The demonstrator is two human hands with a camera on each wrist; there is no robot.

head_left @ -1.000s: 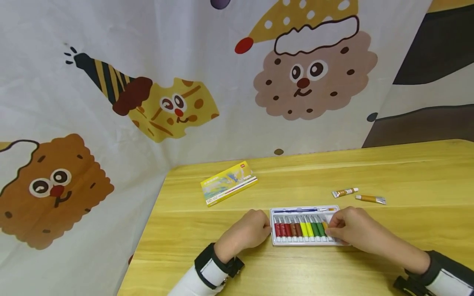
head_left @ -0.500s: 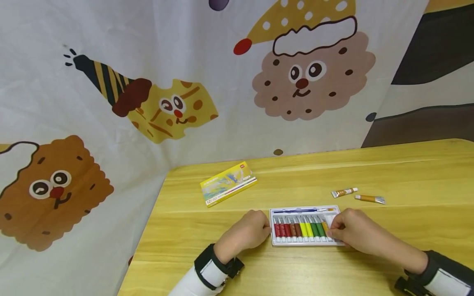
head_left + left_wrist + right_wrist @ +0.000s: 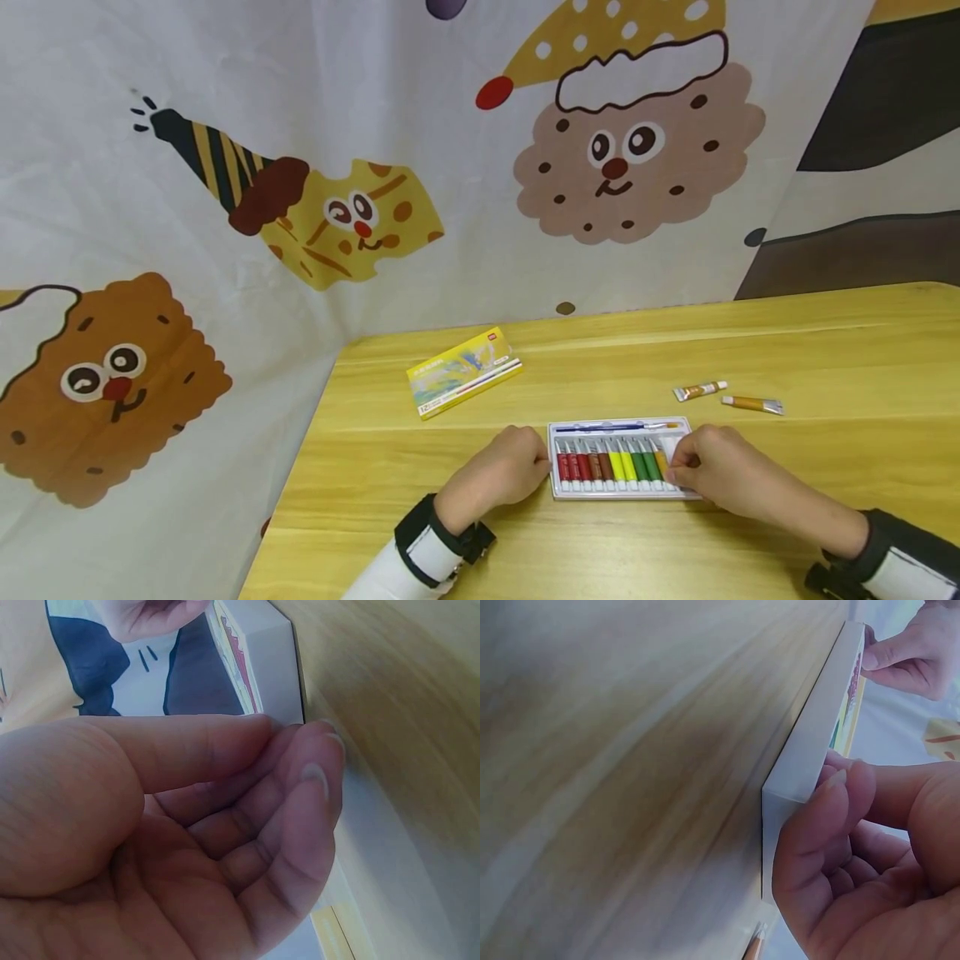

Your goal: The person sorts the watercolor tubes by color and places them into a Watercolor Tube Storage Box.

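A white tray (image 3: 622,497) of paint tubes (image 3: 620,465) lies flat on the table in the head view. Red, brown, yellow, green and orange tubes stand side by side in it, below a blue-handled paintbrush (image 3: 596,428). At its left end, my left hand (image 3: 504,467) holds the edge between thumb and curled fingers. My right hand (image 3: 723,468) grips the opposite end, thumb over the rim and fingers against the end wall (image 3: 774,838). That hand hides the tray's right end and whatever lies beneath it there.
A yellow paint box (image 3: 465,372) lies behind the tray to the left. Two loose tubes rest on the table (image 3: 600,554) at the back right, one brown-banded (image 3: 701,390) and one ochre (image 3: 752,405). A cartoon-printed cloth (image 3: 480,275) hangs along the far edge.
My right thumb and fingertips have shifted slightly right along the tray, so more of the orange tube shows. The left hand has stayed at the tray's left end.
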